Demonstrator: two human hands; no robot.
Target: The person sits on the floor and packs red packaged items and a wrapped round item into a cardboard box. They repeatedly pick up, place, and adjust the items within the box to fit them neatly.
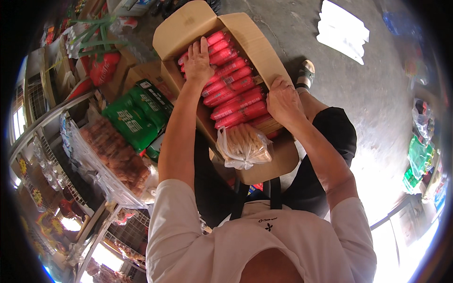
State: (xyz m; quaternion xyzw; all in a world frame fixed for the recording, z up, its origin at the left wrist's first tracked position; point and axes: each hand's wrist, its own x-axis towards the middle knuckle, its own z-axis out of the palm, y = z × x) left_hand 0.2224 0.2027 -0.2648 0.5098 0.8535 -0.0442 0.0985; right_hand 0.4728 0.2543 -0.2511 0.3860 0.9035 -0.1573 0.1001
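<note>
Spread open, the left hand rests on the red wrapped packs lined up inside the open cardboard box, while the right hand curls at its right edge, whether gripping it I cannot tell

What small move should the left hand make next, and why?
Perhaps curl the left hand around one of the pink packets: it lies spread over those at the far end of the cardboard box, while the right hand touches its side.

Likely small shop: wire racks, bagged goods, green multipack, concrete floor.
</note>
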